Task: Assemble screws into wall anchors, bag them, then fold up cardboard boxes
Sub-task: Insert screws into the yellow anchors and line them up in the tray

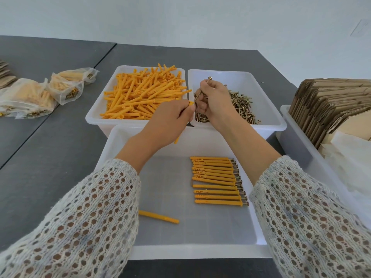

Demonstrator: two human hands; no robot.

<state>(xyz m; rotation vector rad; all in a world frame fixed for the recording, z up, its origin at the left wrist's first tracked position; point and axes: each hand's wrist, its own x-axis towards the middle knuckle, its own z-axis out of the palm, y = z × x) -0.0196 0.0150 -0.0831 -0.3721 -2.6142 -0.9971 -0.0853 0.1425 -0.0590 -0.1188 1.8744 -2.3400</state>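
Screw meets anchor above the front tray (120, 141)

Behind the tray, left hand (170, 119) has its grip around one anchor (190, 102); right hand (213, 101) pinches screws (208, 82). Misaligned tips could slip, dropping either.

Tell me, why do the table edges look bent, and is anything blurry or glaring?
Head view: the wide lens bows the table edges outward; light is soft and even, shadows faint, no glare; the bags at far left look slightly soft, while the hands, left hand and right hand, stay sharp.
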